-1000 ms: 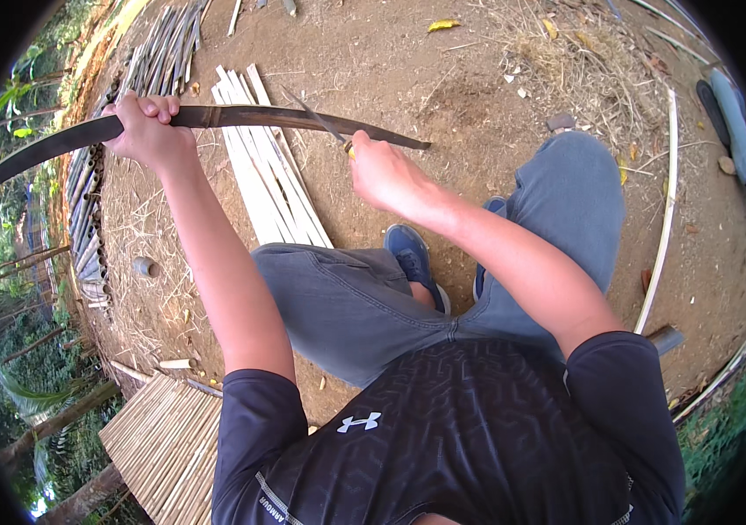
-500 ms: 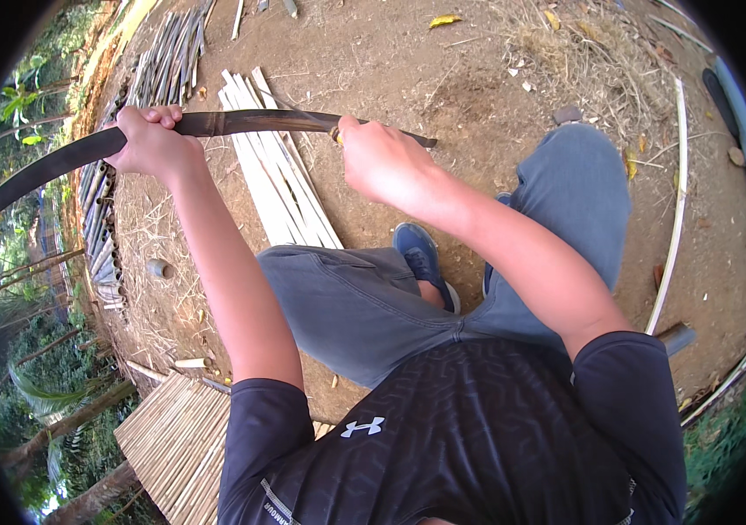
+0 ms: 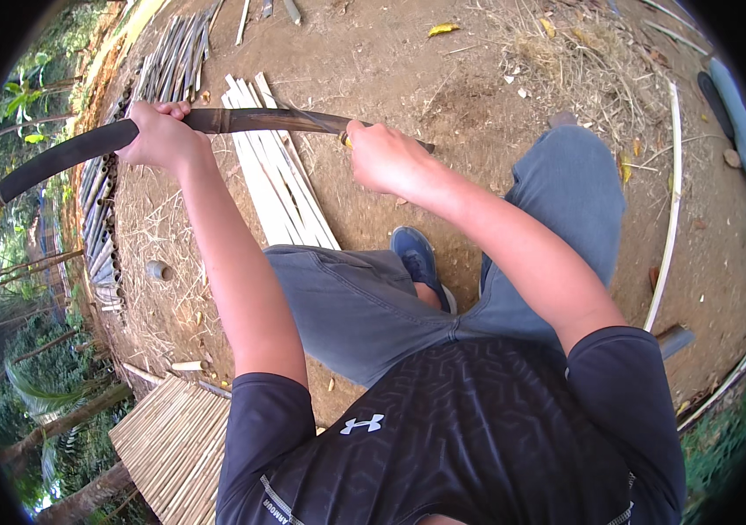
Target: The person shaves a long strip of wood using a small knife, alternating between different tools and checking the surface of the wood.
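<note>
Gripping 1 bamboo strip (image 3: 263, 121), likely stiff, light, best held near the joint (image 3: 216, 121): my left hand (image 3: 161, 140); my right hand (image 3: 384, 159) is clutching 1 knife (image 3: 348, 141).

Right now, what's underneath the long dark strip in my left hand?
Beneath the dark strip, pale strips lie on the dirt ground, showing on both sides of it. The stretch directly covered, and whatever your left hand hides, cannot be seen.
</note>
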Available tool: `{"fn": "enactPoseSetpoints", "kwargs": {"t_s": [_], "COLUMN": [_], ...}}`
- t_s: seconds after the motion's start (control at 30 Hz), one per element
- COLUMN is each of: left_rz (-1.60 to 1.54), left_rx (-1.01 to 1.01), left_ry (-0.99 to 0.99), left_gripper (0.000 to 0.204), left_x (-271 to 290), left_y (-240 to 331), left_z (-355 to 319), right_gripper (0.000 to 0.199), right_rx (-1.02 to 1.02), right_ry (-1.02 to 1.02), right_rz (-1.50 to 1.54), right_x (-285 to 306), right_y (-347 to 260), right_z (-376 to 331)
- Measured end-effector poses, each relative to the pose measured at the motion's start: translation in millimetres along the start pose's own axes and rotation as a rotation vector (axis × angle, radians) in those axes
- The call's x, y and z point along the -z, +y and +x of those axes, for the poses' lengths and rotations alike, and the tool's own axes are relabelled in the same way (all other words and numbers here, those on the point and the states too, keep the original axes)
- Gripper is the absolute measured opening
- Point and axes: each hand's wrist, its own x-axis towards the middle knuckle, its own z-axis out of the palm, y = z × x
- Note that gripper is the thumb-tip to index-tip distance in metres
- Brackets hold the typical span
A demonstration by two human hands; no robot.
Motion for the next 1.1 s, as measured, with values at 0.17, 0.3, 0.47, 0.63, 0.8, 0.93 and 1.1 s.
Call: {"fn": "enactPoseSetpoints", "kwargs": {"t_s": [0.17,0.3,0.47,0.63,0.8,0.93,1.1], "left_rz": [-0.029,-0.026,-0.059,-0.127,-0.103,-0.065,-0.098], "left_rx": [-0.01,-0.026,-0.016,-0.001,-0.058,-0.053,-0.013], "left_ry": [-0.037,-0.052,-0.179,-0.19,-0.241,-0.123,-0.094], "left_gripper": [0.017,0.016,0.018,0.019,0.02,0.027,0.02], "left_x": [7.2,-9.7,-20.5,-24.4,-24.2,-16.0,-16.9], "left_y": [0.6,16.0,29.5,26.7,24.5,21.1,17.7], "left_z": [-0.7,-19.2,-38.0,-36.4,-35.3,-23.0,-22.4], "right_gripper": [0.035,0.034,0.037,0.034,0.039,0.036,0.035], "right_rx": [0.005,-0.074,-0.149,-0.207,-0.167,-0.206,-0.195], "right_ry": [0.0,-0.053,-0.125,-0.068,-0.019,-0.081,-0.055], "right_rz": [-0.016,-0.074,-0.009,0.009,0.031,0.034,-0.002], "right_x": [16.6,23.0,34.7,17.0,7.5,3.6,-3.2], "right_y": [-22.1,-19.9,-15.0,22.8,19.4,12.6,19.0], "right_z": [-12.7,-6.8,-8.3,-3.7,-9.3,-9.3,2.0]}}
